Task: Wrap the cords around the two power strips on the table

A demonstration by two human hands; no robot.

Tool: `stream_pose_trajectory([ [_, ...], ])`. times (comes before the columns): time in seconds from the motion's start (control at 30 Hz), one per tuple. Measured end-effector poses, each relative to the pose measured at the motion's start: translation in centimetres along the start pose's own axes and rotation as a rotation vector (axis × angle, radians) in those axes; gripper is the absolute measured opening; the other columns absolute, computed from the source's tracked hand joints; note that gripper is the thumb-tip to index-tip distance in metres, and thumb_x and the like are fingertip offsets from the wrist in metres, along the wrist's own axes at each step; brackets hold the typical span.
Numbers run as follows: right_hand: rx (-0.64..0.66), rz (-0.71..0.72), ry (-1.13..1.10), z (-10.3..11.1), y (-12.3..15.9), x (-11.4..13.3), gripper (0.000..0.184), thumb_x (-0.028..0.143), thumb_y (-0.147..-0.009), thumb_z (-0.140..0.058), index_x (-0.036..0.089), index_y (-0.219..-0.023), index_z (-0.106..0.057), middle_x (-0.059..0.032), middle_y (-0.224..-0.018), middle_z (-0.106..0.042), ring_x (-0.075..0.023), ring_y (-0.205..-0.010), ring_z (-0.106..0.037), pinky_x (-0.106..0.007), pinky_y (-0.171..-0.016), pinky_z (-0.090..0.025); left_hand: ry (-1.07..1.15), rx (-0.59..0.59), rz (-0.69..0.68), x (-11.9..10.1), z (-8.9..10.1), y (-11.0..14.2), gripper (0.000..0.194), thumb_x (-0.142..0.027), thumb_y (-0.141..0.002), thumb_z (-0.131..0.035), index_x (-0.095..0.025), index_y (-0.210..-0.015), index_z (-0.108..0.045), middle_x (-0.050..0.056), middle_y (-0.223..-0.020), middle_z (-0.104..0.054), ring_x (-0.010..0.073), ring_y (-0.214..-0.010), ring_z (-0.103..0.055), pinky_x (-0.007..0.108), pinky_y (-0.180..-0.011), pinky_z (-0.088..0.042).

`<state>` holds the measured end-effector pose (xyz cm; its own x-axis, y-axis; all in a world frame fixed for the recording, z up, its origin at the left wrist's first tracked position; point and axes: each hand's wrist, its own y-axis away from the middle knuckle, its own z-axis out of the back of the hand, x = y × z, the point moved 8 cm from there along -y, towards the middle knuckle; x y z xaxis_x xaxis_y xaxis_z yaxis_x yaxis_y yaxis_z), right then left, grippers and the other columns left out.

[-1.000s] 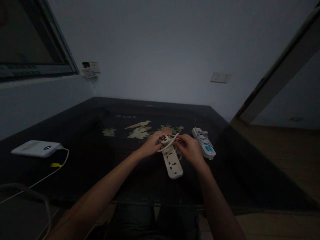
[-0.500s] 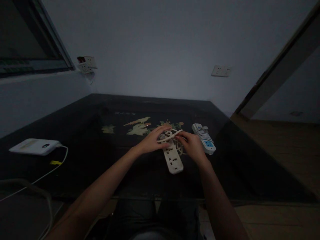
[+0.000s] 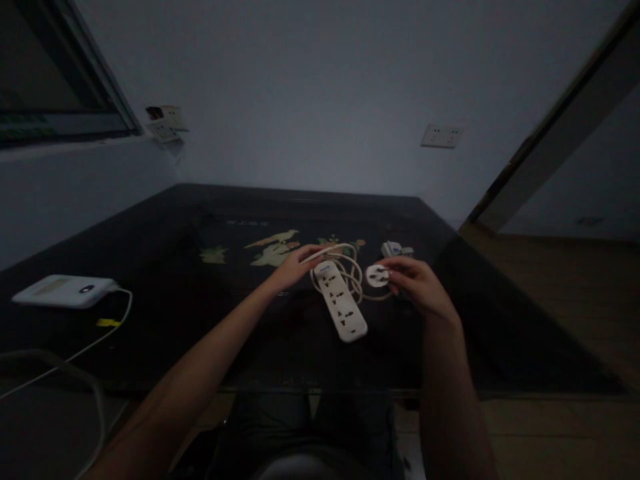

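A white power strip (image 3: 342, 303) lies on the dark table, its far end turned slightly left. Loops of its pale cord (image 3: 356, 270) curl behind and beside it. My left hand (image 3: 296, 265) grips the cord at the strip's far end, fingers closed around it. To the right, my right hand (image 3: 417, 280) pinches a round white plug (image 3: 377, 275), its prongs facing me. The plug is held apart from the strip. Partly covered by my right hand is a second power strip (image 3: 393, 249), of which only the far end shows.
On the left side of the table (image 3: 200, 353) rests a white power bank (image 3: 65, 291) with a cable (image 3: 120, 320) running off toward me. A yellow tag (image 3: 107, 323) lies near it. Wall sockets (image 3: 443, 136) sit above the table's back edge.
My right hand has moved right, away from the strip, and now holds the plug out. My left hand has shifted slightly left, and the cord loops have spread wider.
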<state>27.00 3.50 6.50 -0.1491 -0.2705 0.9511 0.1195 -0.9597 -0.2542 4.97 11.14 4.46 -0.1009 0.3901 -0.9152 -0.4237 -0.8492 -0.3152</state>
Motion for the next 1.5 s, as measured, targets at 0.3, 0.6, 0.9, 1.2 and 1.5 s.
stream_pose_trajectory([
  [0.3,-0.369,0.265,-0.287,5.3,1.1,1.3,0.045,0.041,-0.059,-0.077,0.027,-0.101,-0.065,-0.0004,-0.074,-0.055,-0.0108,-0.056,-0.044,-0.024,-0.047,-0.036,-0.050,-0.008,0.029,1.4,0.8,-0.2,0.024,-0.032,-0.081,-0.060,-0.019,-0.100,-0.066,0.006,-0.104,-0.067,0.0211,-0.100,-0.060,0.037,-0.094,-0.042],
  [0.6,-0.567,0.421,-0.296,6.6,1.4,2.6,0.022,0.037,-0.068,-0.072,0.027,-0.087,-0.065,0.0015,-0.070,-0.047,-0.0092,-0.054,-0.034,-0.022,-0.041,-0.023,-0.106,-0.082,-0.019,1.9,1.1,-0.2,0.026,-0.029,-0.081,-0.058,-0.017,-0.104,-0.064,0.008,-0.108,-0.066,0.0215,-0.102,-0.059,0.039,-0.094,-0.043],
  [0.9,-0.576,0.437,-0.358,6.6,1.6,2.8,0.022,0.033,-0.066,-0.074,0.027,-0.085,-0.067,0.0003,-0.072,-0.050,-0.0089,-0.056,-0.037,-0.020,-0.040,-0.022,-0.160,-0.191,-0.049,3.3,1.3,-0.2,0.059,-0.026,-0.079,-0.059,-0.020,-0.134,-0.039,0.015,-0.134,-0.047,0.0254,-0.117,-0.051,0.042,-0.094,-0.044],
  [1.2,-0.468,0.392,-0.392,5.5,0.6,2.7,0.014,0.032,-0.075,-0.068,0.026,-0.088,-0.064,-0.0001,-0.075,-0.053,-0.0094,-0.059,-0.045,-0.022,-0.044,-0.034,-0.535,-0.110,-0.268,-1.3,-3.0,2.1,0.038,-0.022,-0.086,-0.050,-0.022,-0.124,-0.050,0.011,-0.126,-0.051,0.0237,-0.122,-0.044,0.043,-0.106,-0.033],
  [1.5,-0.259,0.153,-0.569,2.9,-2.6,1.4,0.021,0.028,-0.079,-0.063,0.023,-0.099,-0.066,0.0042,-0.059,-0.047,-0.0071,-0.048,-0.040,-0.020,-0.040,-0.032,-0.830,0.101,-0.064,0.8,-8.8,2.8,0.055,-0.053,-0.083,-0.051,-0.023,-0.130,-0.048,0.011,-0.141,-0.042,0.0320,-0.136,-0.026,0.058,-0.109,-0.019],
])
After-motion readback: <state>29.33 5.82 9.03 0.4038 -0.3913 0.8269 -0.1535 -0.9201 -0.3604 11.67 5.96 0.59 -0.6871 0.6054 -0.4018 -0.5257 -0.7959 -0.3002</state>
